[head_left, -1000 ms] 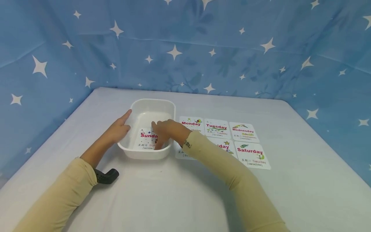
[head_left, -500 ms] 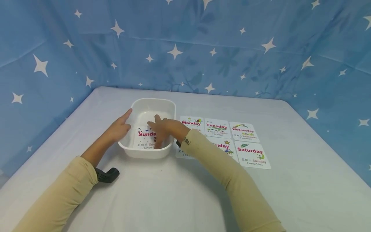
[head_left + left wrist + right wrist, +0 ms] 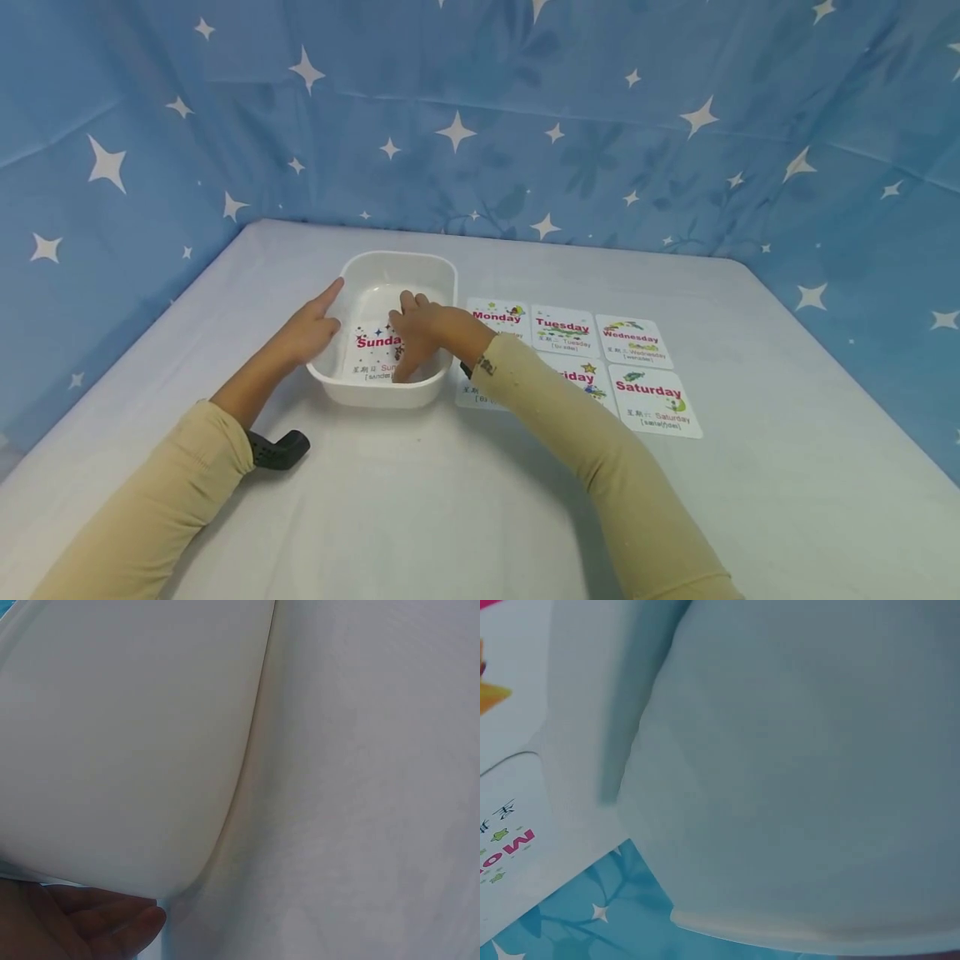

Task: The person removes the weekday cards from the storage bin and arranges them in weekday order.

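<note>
A white plastic tub (image 3: 390, 397) stands on the left half of the table. Inside it is a flash card printed "Sunday" (image 3: 363, 357), its right part covered by my right hand (image 3: 423, 329). That hand reaches in over the right rim, thumb at the card's near edge and fingers by its far edge. My left hand (image 3: 307, 329) holds the tub's left rim, index finger straight along it. In the left wrist view its fingers (image 3: 112, 922) press close under the tub's wall. The right wrist view shows mostly the tub's outer side (image 3: 795, 772).
Right of the tub, day cards lie in two rows: Monday (image 3: 497, 317), Tuesday (image 3: 566, 329), Wednesday (image 3: 633, 340), a partly covered Friday (image 3: 588, 375), Saturday (image 3: 652, 398), and one mostly hidden by the right sleeve (image 3: 555, 417). A starry blue curtain (image 3: 480, 175) stands behind.
The Sunday card has shifted slightly left and away from me within the tub. My right fingers spread, then drew in a little at its far edge. The left hand stays put.
</note>
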`<state>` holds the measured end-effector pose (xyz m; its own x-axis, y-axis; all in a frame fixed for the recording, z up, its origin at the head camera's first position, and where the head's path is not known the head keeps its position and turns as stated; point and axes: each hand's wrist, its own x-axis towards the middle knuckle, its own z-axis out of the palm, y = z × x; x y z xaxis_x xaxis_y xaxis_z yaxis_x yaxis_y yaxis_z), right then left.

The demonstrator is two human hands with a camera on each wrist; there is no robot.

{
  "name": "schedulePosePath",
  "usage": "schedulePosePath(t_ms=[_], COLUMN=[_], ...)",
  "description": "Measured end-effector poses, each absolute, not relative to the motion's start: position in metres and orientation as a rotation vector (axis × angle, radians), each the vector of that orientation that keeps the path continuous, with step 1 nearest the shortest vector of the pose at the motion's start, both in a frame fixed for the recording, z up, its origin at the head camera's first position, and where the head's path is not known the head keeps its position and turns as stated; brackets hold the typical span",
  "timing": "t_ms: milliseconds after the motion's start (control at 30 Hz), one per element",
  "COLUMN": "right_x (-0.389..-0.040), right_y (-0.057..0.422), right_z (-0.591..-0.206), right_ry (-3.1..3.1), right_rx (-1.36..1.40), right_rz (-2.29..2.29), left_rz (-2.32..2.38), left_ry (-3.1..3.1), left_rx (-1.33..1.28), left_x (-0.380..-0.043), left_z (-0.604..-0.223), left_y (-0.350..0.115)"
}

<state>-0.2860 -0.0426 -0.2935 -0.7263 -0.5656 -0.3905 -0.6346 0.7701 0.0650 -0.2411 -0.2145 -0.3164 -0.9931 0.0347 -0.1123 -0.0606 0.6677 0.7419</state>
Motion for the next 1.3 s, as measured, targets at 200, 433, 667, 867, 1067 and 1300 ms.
schedulePosePath(t_ms=[200,433,667,867,1067,1300], right_x=[-0.285,-0.284,-0.29,-0.301,-0.301,-0.288], right_y=[-0.041,-0.038,-0.027,-0.002,0.027,0.064], right_z=[-0.292,-0.292,-0.292,-0.285,-0.271,-0.269], right_ry=[2.592,2.581,2.67,2.802,2.861,2.855], right_rx=[-0.909,-0.963,-1.116,-1.111,-0.991,-0.953], right_rz=[0.299,0.316,0.21,-0.048,-0.243,-0.24], left_rz=[1.23,1.238,1.244,1.255,1.251,1.245], left_ry=[2.768,2.761,2.756,2.742,2.728,2.723], left_rx=[-0.024,-0.029,-0.008,-0.001,0.005,-0.006], left_x=[-0.242,-0.243,-0.241,-0.242,-0.241,-0.24], left_z=[-0.317,-0.318,-0.318,-0.319,-0.316,-0.313], left_y=[-0.212,-0.212,-0.211,-0.209,-0.212,-0.216])
